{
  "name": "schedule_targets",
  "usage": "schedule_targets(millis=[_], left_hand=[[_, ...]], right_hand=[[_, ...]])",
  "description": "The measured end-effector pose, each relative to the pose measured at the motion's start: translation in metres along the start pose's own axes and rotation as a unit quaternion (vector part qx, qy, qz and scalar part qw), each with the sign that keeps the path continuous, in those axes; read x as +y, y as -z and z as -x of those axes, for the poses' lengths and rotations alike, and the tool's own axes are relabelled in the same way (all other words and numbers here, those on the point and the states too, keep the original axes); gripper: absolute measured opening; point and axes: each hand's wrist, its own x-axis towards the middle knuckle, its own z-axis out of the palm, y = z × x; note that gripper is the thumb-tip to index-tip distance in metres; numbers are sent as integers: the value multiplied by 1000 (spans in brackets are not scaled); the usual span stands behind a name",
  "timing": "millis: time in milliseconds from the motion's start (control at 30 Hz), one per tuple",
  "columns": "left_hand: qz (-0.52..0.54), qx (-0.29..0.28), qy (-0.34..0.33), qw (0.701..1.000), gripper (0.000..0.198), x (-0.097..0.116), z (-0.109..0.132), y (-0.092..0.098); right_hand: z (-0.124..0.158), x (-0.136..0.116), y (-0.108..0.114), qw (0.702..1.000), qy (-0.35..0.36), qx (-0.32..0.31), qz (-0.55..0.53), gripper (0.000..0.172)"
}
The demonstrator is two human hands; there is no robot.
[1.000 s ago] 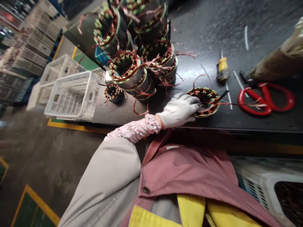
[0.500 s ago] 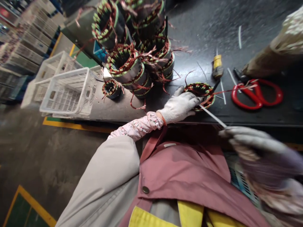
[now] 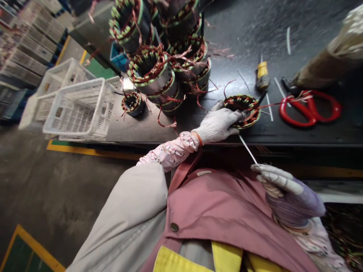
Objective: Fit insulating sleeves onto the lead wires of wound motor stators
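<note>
The head-worn camera looks forward and down, at close range, from above the near side of the flat black tabletop (image 3: 241, 34).

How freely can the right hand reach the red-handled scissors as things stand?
Probably yes: the red-handled scissors lie near the front edge of the table, with bare tabletop before them. The right hand may need to release its white strip first.

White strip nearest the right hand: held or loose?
Held: the right hand pinches the white strip at its near end. Whether the far end touches the left hand, cannot tell.
</note>
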Motion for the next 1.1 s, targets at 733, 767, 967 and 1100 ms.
schedule_targets(millis=[733, 767, 967, 1100], left_hand=[[13, 22, 4, 1000, 53, -7, -3, -9], [14, 21, 4, 1000, 53, -7, -3, -8], [16, 18, 2, 1000, 52, -7, -2, -7], [12, 18, 2, 1000, 53, -7, -2, -7]], right_hand=[[-6, -1, -4, 1000, 12, 14, -14, 18], [-5, 0, -5, 1000, 11, 13, -16, 18], [0, 1, -4, 997, -15, 9, -77, 22], [-2, 0, -1, 999, 5, -2, -46, 22]])
